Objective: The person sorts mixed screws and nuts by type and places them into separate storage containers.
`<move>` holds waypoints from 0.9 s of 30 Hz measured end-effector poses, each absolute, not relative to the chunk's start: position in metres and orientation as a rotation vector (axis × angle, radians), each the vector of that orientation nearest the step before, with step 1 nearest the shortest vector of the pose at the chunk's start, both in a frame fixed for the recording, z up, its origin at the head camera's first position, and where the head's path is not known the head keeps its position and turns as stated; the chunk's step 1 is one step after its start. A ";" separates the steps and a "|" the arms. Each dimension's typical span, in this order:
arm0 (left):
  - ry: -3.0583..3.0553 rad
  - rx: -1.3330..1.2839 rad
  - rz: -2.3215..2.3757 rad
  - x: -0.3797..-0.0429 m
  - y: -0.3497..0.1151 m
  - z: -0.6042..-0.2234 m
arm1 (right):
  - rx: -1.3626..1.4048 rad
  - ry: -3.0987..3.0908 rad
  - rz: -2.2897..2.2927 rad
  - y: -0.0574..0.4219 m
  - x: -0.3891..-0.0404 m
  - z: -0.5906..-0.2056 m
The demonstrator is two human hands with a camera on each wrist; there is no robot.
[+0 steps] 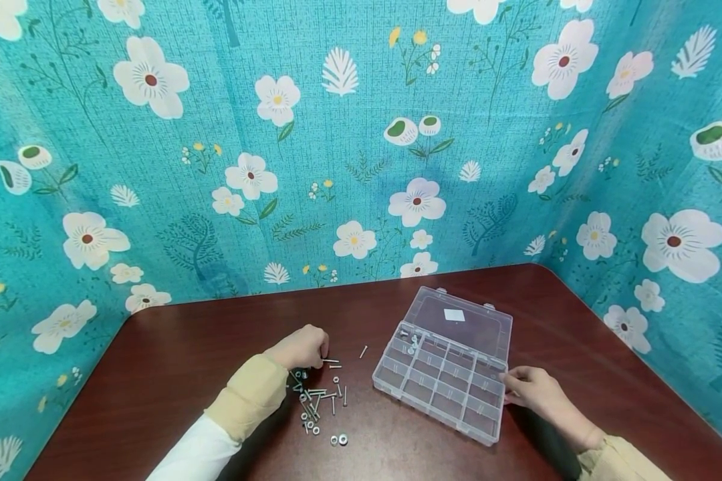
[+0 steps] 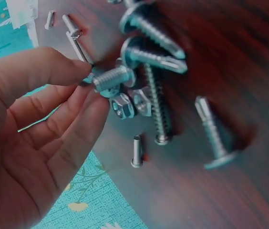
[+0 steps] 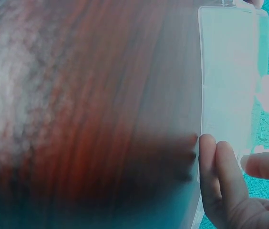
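My left hand [image 1: 303, 345] is at the far side of a loose pile of screws, bolts and nuts on the table. In the left wrist view, its thumb and fingertips pinch a thin screw [image 2: 78, 47], whose end is partly hidden by them. A short bolt [image 2: 113, 79] and hex nuts [image 2: 123, 106] lie close by the fingertips. My right hand [image 1: 538, 395] holds the right edge of a clear plastic compartment box [image 1: 436, 379], thumb at the rim and fingers along the side wall. Its lid [image 1: 478, 327] lies open towards the back.
A few pieces of hardware [image 1: 413, 344] sit in the box's far left compartments. One screw [image 1: 364, 351] lies apart between pile and box. Two nuts [image 1: 339, 439] lie nearer the front of the brown table [image 1: 216, 327]. A blue floral cloth [image 1: 337, 167] hangs behind.
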State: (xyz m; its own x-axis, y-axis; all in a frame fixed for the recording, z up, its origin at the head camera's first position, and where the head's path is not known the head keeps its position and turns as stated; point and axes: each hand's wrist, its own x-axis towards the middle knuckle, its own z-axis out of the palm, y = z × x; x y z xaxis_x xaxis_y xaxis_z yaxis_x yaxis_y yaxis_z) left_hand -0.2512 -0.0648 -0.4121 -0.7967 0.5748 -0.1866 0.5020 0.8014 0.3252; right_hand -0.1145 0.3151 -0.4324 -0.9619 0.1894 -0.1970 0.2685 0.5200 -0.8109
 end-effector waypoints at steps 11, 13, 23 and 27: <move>2.694 0.979 0.577 -0.261 -0.062 -0.407 | 0.425 2.649 -1.424 0.317 -0.114 -0.433; 2.697 0.995 0.597 -0.262 -0.059 -0.407 | 0.422 2.657 -1.423 0.316 -0.114 -0.433; 2.715 1.148 0.637 -0.262 -0.042 -0.397 | 0.433 2.637 -1.450 0.316 -0.114 -0.434; 2.713 1.236 0.639 -0.262 -0.033 -0.392 | 0.430 2.631 -1.459 0.316 -0.114 -0.433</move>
State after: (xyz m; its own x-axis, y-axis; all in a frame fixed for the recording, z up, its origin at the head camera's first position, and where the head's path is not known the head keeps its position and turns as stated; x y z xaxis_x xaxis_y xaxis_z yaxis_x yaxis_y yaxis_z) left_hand -0.2617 -0.0329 -0.3917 -0.6677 0.7393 0.0872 0.7004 0.5842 0.4100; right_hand -0.1142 0.3159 -0.4330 -0.9549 0.1952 -0.2237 0.2932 0.5002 -0.8148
